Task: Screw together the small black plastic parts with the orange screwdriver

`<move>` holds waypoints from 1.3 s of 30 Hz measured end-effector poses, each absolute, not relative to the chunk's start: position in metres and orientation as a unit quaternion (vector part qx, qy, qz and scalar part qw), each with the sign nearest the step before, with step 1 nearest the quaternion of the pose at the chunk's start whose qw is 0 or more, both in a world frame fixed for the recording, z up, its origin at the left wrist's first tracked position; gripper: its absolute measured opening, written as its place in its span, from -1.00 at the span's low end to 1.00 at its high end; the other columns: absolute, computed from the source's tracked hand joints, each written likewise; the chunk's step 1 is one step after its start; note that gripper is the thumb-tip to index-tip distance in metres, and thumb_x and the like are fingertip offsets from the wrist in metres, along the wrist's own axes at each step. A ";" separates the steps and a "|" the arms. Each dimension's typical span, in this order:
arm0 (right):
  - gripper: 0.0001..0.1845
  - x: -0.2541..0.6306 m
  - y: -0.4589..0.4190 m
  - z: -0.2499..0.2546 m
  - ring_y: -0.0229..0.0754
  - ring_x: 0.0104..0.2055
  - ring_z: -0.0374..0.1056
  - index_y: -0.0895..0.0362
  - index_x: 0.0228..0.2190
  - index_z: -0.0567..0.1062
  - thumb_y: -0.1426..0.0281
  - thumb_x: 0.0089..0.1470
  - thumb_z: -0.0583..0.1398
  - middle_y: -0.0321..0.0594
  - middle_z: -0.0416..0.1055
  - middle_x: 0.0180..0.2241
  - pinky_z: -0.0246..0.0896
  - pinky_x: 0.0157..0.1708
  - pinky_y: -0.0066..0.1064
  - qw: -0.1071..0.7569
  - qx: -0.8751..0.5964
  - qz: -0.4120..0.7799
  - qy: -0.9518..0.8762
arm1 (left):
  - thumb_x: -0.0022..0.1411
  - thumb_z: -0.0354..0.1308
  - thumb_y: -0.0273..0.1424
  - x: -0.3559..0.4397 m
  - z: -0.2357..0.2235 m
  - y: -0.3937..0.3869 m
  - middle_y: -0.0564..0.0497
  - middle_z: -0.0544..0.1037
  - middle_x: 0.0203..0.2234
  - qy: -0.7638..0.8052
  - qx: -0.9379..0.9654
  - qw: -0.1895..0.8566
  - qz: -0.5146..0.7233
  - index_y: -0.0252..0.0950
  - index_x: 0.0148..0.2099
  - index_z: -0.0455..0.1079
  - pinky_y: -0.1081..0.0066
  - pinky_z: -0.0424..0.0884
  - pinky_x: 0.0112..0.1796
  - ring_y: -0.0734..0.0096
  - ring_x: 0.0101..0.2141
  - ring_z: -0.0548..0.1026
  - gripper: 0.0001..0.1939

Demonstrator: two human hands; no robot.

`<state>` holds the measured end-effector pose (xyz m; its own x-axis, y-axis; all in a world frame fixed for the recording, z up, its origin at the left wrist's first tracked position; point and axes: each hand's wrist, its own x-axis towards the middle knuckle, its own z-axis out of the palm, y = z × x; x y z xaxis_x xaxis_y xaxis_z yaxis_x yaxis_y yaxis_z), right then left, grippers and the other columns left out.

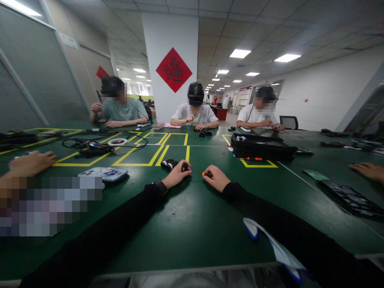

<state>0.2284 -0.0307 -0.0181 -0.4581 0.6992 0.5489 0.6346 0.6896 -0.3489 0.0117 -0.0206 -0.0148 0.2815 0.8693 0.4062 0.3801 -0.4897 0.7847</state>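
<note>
My right hand (218, 179) is closed around the orange and black handle of a screwdriver (207, 175). The thin metal shaft points left toward my left hand (177, 176). Between the fingers of that hand is a small black cylindrical piece (185, 167), and the screwdriver's tip reaches it or ends just beside it; I cannot tell which. Just left of my left hand, several black cylinders (170, 163) with white bands lie side by side on the green table (180, 224). Both hands rest low over the tabletop.
A black open case (262, 147) stands at the right, with an orange-handled tool (254, 159) before it. At left are a light-blue case (103, 174) and cables (96, 148). A circuit board (316, 175) lies far right. Co-workers sit opposite; other people's hands (33, 162) flank me.
</note>
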 end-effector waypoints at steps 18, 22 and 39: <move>-0.82 0.234 -0.029 -0.021 -0.30 -0.43 0.22 0.13 -0.38 0.29 0.41 -0.12 0.16 -0.31 0.31 -0.46 0.10 -0.39 -0.47 0.364 -0.434 0.095 -0.819 | -0.04 0.09 -0.39 0.012 -0.017 -0.020 0.06 0.41 -0.39 0.414 0.707 0.353 0.452 -0.29 -0.16 0.17 0.34 0.30 -0.21 0.47 -0.34 0.41 -0.66; -0.82 0.236 -0.029 -0.021 -0.31 -0.42 0.22 0.13 -0.39 0.29 0.43 -0.14 0.16 -0.31 0.31 -0.46 0.11 -0.39 -0.46 0.362 -0.438 0.095 -0.818 | -0.04 0.08 -0.41 0.011 -0.016 -0.019 0.06 0.42 -0.38 0.420 0.697 0.338 0.473 -0.28 -0.16 0.17 0.34 0.30 -0.20 0.47 -0.33 0.41 -0.67; -0.83 0.234 -0.031 -0.020 -0.30 -0.41 0.22 0.13 -0.38 0.32 0.39 -0.11 0.17 -0.30 0.31 -0.45 0.09 -0.38 -0.47 0.354 -0.444 0.079 -0.819 | -0.11 0.15 -0.40 0.012 -0.009 -0.027 0.03 0.46 -0.38 0.396 0.714 0.339 0.468 -0.30 -0.21 0.19 0.30 0.33 -0.22 0.45 -0.39 0.44 -0.65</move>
